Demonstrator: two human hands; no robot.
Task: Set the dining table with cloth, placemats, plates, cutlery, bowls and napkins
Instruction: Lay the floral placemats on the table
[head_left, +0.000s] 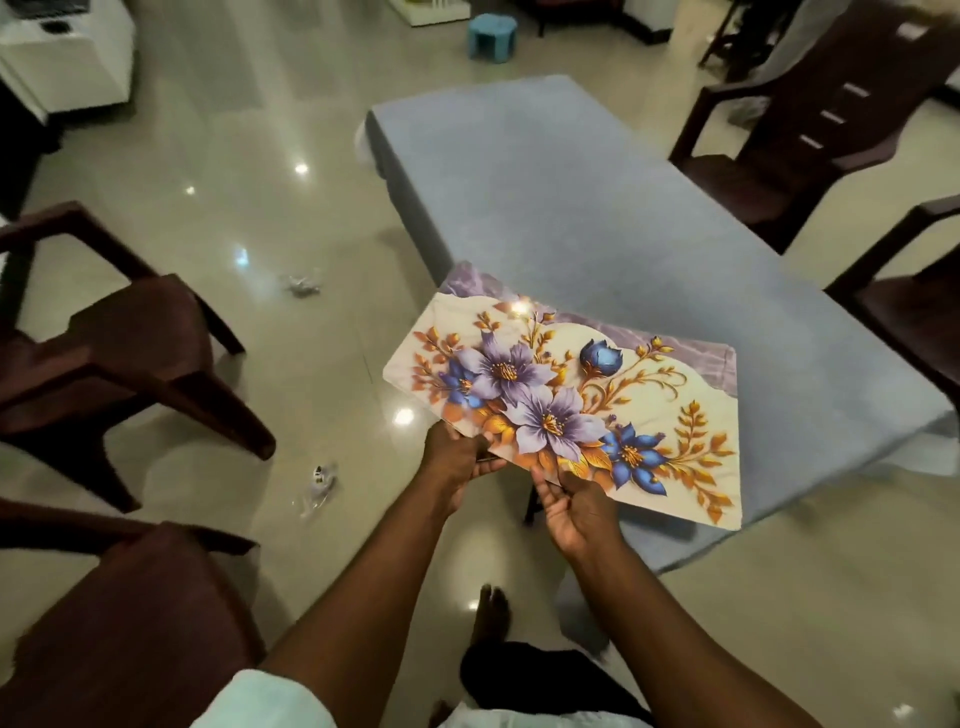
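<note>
Blue-grey cloth (597, 208) is already covering the table; I'm pinching the glossy floral rectangular placemat (571, 395) above its near corner, left hand (457, 460) and right hand (576, 506) both gripping, aiming to lay it square.

Table top: wholly under the blue cloth (597, 208).
Right chairs (914, 322): cut by the frame edge.
Floor scraps (301, 285): too blurred to identify.

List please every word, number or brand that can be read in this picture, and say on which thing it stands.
None can be read.
The placemat held by the left hand and right hand shows only flowers.
The tablecloth is plain.
The scraps on the floor are too blurred to read.
</note>
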